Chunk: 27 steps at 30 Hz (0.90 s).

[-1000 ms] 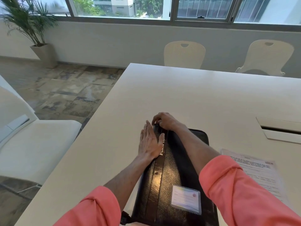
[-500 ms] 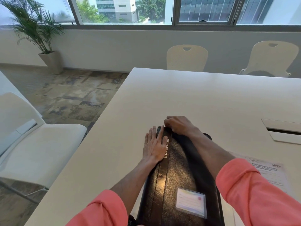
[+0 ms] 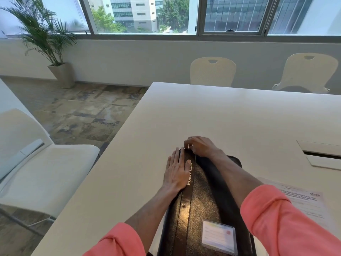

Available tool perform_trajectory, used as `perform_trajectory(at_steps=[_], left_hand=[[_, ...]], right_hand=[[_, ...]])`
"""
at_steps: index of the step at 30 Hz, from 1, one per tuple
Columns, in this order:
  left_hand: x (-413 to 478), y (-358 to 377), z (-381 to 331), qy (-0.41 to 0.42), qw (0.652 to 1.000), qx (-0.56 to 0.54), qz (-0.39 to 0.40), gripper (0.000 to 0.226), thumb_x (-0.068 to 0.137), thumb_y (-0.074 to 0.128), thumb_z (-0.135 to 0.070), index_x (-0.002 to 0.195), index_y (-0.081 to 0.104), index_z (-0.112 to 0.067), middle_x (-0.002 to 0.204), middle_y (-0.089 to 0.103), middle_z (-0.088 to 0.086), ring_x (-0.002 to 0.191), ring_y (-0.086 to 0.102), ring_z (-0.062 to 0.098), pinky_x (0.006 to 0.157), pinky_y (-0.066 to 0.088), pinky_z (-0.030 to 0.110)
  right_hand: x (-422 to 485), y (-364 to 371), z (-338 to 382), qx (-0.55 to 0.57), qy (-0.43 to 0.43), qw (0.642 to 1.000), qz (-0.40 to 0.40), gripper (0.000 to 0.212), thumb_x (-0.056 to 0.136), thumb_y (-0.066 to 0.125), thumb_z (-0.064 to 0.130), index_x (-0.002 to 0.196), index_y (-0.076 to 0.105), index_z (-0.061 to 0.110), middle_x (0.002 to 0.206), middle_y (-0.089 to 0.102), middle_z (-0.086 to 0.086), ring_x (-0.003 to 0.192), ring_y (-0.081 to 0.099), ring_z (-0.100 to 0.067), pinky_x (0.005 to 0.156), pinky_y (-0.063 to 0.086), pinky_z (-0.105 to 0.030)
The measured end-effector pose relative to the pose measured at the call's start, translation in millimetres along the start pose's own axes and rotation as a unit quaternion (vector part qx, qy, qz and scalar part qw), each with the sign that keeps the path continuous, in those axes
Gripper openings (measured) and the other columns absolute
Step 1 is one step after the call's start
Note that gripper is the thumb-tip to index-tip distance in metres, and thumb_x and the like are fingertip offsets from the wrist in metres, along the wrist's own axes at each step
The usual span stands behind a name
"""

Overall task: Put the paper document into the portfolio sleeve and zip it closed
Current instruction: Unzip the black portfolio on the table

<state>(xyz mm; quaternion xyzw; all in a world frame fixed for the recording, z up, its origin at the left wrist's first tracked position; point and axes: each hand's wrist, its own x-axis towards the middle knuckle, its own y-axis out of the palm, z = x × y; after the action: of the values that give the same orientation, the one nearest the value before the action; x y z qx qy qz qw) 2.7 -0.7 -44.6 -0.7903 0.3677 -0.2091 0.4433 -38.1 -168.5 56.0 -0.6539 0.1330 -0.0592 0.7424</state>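
A potted palm (image 3: 46,39) stands by the window wall at far left, and a white chair (image 3: 36,163) sits just beside the left edge of the white table (image 3: 203,111). On the table's near part, the left hand (image 3: 176,172) lies flat with fingers straight and close together, palm down on the far left edge of the portfolio (image 3: 203,200), partly over its gold lettering. The portfolio is black and grainy, lying lengthwise away from the person. At its far end the right hand (image 3: 200,145) has its fingers curled in a pinch against the corner; what they pinch is too small to tell. A clear card pocket (image 3: 218,237) holding a pale card sits on the portfolio's near face. Two cream chairs (image 3: 213,72) stand at the table's far side. The paper document (image 3: 302,202) lies flat on the table just to the right of the portfolio, outside it, partly hidden by the pink sleeve (image 3: 287,224). Farther right, a cable hatch (image 3: 323,154) is set in the tabletop.
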Motion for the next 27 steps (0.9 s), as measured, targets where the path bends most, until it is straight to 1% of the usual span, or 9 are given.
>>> perform_trajectory(at_steps=[3, 6, 8, 11, 12, 14, 18, 23, 27], left_hand=[[1.3, 1.8, 0.6, -0.001, 1.000, 0.002, 0.002, 0.069, 0.117, 0.018, -0.051, 0.176, -0.005, -0.023, 0.185, -0.009, -0.001, 0.170, -0.011, 0.011, 0.140, -0.005, 0.039], [2.3, 2.8, 0.9, -0.001, 1.000, 0.008, -0.007, 0.069, 0.117, 0.018, -0.051, 0.176, -0.006, -0.024, 0.185, -0.006, -0.002, 0.170, -0.009, 0.011, 0.140, -0.005, 0.038], [2.4, 3.2, 0.6, -0.002, 1.000, 0.008, -0.010, 0.069, 0.117, 0.018, -0.051, 0.176, -0.005, -0.024, 0.185, -0.005, -0.001, 0.170, -0.008, 0.011, 0.139, -0.006, 0.037], [1.9, 2.8, 0.3, -0.002, 1.000, 0.009, -0.013, 0.069, 0.117, 0.018, -0.052, 0.176, -0.005, -0.024, 0.185, -0.004, -0.001, 0.170, -0.008, 0.011, 0.139, -0.007, 0.036], [1.5, 2.4, 0.7, -0.002, 1.000, 0.009, -0.013, 0.069, 0.117, 0.018, -0.052, 0.176, -0.005, -0.025, 0.185, -0.004, -0.002, 0.170, -0.008, 0.011, 0.139, -0.007, 0.036], [1.0, 2.3, 0.6, -0.002, 1.000, 0.011, -0.012, 0.070, 0.117, 0.018, -0.053, 0.176, -0.005, -0.025, 0.185, -0.003, -0.002, 0.170, -0.007, 0.011, 0.139, -0.005, 0.037], [1.0, 1.6, 0.5, -0.007, 1.000, 0.022, -0.014, 0.069, 0.117, 0.019, -0.053, 0.176, -0.004, -0.026, 0.185, -0.003, -0.004, 0.170, -0.006, 0.010, 0.139, -0.005, 0.037], [0.3, 0.9, 0.6, -0.011, 1.000, 0.028, -0.005, 0.069, 0.117, 0.017, -0.054, 0.175, -0.007, -0.026, 0.185, -0.007, -0.003, 0.170, -0.006, 0.012, 0.139, -0.006, 0.038], [-1.2, -1.0, -0.6, -0.008, 1.000, 0.028, -0.003, 0.070, 0.117, 0.019, -0.053, 0.175, -0.007, -0.025, 0.185, -0.006, -0.002, 0.171, -0.005, 0.013, 0.139, -0.005, 0.038]], right_hand=[[5.8, -5.1, -4.7, 0.024, -0.011, 0.999, 0.034, 0.028, 0.107, 0.056, 0.009, 0.121, 0.075, 0.023, 0.131, 0.066, 0.001, 0.123, 0.065, -0.023, 0.097, 0.057, -0.045], [8.3, -9.5, -12.4, 0.028, -0.031, 0.998, 0.048, 0.026, 0.107, 0.058, 0.012, 0.122, 0.076, 0.023, 0.134, 0.065, 0.003, 0.127, 0.063, -0.020, 0.104, 0.054, -0.044], [9.4, -11.0, -14.1, -0.006, -0.061, 0.997, 0.050, 0.024, 0.108, 0.057, 0.013, 0.121, 0.074, 0.023, 0.133, 0.065, 0.003, 0.126, 0.064, -0.020, 0.105, 0.055, -0.047], [11.2, -10.8, -12.5, -0.102, -0.113, 0.988, 0.039, 0.016, 0.113, 0.051, 0.014, 0.119, 0.065, 0.019, 0.123, 0.063, 0.000, 0.111, 0.069, -0.023, 0.094, 0.061, -0.046], [9.9, -9.4, -12.8, -0.131, -0.127, 0.983, 0.026, 0.014, 0.115, 0.048, 0.016, 0.119, 0.062, 0.019, 0.118, 0.062, 0.000, 0.106, 0.069, -0.023, 0.091, 0.060, -0.044], [5.2, -4.6, -17.8, -0.167, -0.146, 0.975, 0.001, 0.015, 0.115, 0.045, 0.017, 0.119, 0.058, 0.020, 0.116, 0.060, 0.000, 0.105, 0.066, -0.021, 0.093, 0.056, -0.042], [-5.9, 2.1, -30.8, -0.189, -0.151, 0.970, -0.009, 0.017, 0.114, 0.046, 0.015, 0.126, 0.056, 0.022, 0.123, 0.058, 0.000, 0.109, 0.065, -0.021, 0.099, 0.054, -0.043], [-27.3, 1.8, -55.1, -0.204, -0.128, 0.970, -0.020, 0.015, 0.115, 0.046, 0.015, 0.122, 0.056, 0.023, 0.122, 0.057, 0.001, 0.106, 0.064, -0.019, 0.098, 0.055, -0.039], [-54.9, 6.1, -75.2, -0.215, -0.101, 0.971, -0.026, 0.016, 0.116, 0.044, 0.017, 0.122, 0.057, 0.024, 0.124, 0.058, 0.001, 0.107, 0.063, -0.017, 0.097, 0.054, -0.036]])
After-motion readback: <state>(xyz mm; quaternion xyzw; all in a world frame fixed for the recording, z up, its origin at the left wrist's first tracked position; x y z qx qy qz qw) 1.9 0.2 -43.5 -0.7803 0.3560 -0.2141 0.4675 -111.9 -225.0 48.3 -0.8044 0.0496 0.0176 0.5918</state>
